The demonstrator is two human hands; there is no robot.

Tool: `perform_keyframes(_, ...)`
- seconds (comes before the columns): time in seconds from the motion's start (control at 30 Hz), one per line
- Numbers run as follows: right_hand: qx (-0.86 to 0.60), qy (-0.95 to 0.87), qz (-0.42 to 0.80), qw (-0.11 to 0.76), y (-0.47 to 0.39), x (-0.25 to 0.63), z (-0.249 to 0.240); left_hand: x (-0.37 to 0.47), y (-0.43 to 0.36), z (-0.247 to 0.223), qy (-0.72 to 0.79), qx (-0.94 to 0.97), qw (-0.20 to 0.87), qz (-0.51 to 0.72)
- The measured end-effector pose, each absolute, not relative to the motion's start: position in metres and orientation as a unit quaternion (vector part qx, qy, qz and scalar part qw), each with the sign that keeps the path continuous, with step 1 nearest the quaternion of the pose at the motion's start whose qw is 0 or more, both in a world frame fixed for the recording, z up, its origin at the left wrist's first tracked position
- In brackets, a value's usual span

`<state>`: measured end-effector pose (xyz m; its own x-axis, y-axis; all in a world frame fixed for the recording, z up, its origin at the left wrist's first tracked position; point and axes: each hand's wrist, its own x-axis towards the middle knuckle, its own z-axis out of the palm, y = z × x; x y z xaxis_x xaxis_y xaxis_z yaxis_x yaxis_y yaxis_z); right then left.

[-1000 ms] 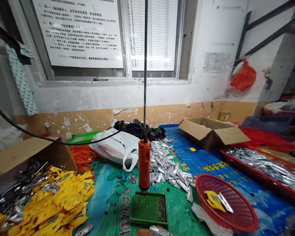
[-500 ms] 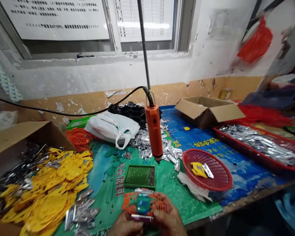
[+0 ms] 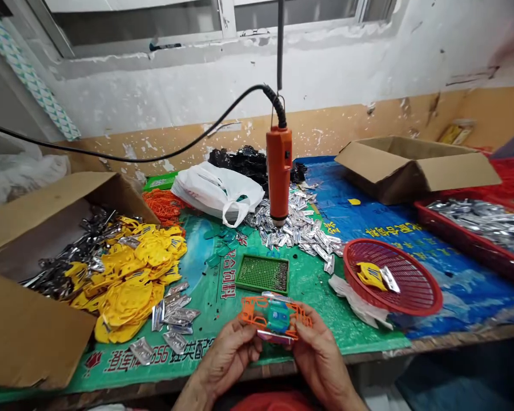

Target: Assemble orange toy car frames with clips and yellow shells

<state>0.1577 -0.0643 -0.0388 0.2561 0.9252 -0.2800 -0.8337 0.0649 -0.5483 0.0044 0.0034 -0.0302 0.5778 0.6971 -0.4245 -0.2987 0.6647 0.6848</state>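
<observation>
An orange plastic frame (image 3: 252,311) with a teal piece (image 3: 278,315) in its middle and shiny strips along its long sides is held level above the table's front edge. My left hand (image 3: 233,348) pinches its left end between thumb and fingers. At its right end, my right hand (image 3: 319,342) grips it the same way. Just beyond lies a green tray (image 3: 257,274) with small dark pieces gathered on its right side. An orange electric screwdriver (image 3: 278,171) hangs upright from a rod, above a pile of silvery pieces (image 3: 302,228).
Yellow parts (image 3: 132,279) spill from a cardboard box (image 3: 34,337) on the left. A red basket (image 3: 415,279) holds a yellow part and a silvery piece. Behind stand a white bag (image 3: 214,191), another open box (image 3: 394,177) and a red tray (image 3: 454,237) of silvery pieces.
The camera view has tilted down and turned left, showing more of the table's front edge and both hands. Both hands still hold the orange frame.
</observation>
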Motion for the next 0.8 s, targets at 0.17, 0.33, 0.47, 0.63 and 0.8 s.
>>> perform_keyframes(0.17,-0.317,-0.102,0.627,0.704,-0.068,0.161,-0.032,0.004,0.007,-0.031,0.351,0.214,0.860,0.302)
perform_keyframes(0.33,-0.336,-0.129,0.635,0.683,-0.068,0.158,-0.033,0.003,0.013,-0.022,0.344,0.186,0.880,0.271)
perform_keyframes(0.47,-0.357,-0.152,0.649,0.655,-0.071,0.157,-0.041,0.000,0.016,-0.017,0.352,0.194,0.881,0.251)
perform_keyframes(0.63,-0.388,-0.181,0.637,0.641,-0.075,0.156,-0.046,-0.004,0.011,-0.019,0.304,0.245,0.899,0.197)
perform_keyframes(0.8,-0.443,-0.129,0.600,0.654,-0.072,0.150,-0.041,-0.004,0.006,-0.019,0.282,0.330,0.890,0.140)
